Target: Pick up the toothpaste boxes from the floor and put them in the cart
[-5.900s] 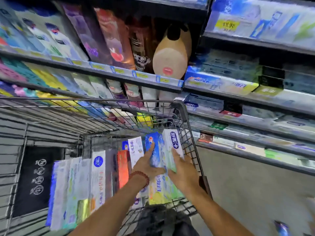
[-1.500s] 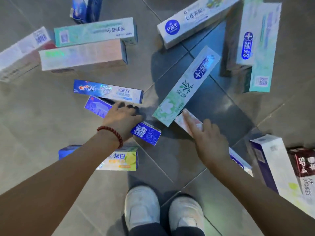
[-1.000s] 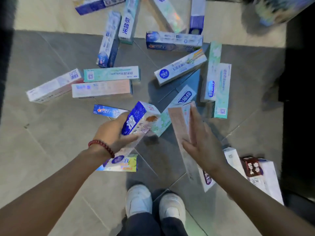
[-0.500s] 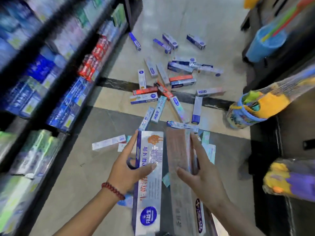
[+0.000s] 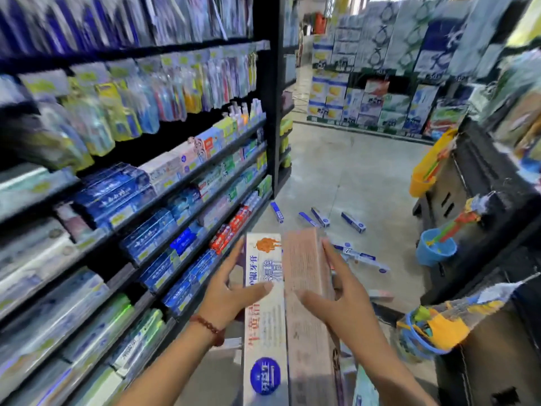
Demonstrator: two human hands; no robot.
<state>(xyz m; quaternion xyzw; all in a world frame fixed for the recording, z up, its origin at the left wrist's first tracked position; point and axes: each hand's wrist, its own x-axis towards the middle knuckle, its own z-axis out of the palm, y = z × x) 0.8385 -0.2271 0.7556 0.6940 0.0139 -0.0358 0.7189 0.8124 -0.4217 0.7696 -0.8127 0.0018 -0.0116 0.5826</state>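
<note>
Glossy white cardboard, printed with red characters and a blue roundel near its low end, makes up the long white box [image 5: 265, 323] that the left hand [image 5: 227, 291] holds, thumb laid across its face and fingers behind its left edge. Touching it on the right is a matte pink box [image 5: 304, 288] of the same slim, square-ended shape, and the right hand [image 5: 341, 291] has its grip clamped on this one, thumb in front, fingers along the far side. Both boxes are up at chest level, off the floor [image 5: 351, 177], so this pair looks picked up but not yet delivered; the cart is out of view. More remains, I judge: several blue and white boxes on the floor [image 5: 352, 222] lie scattered beyond the hands, well apart on smooth grey tile. To the left run dark shelves [image 5: 164, 200] packed with shiny cartons, blurred by motion.
</note>
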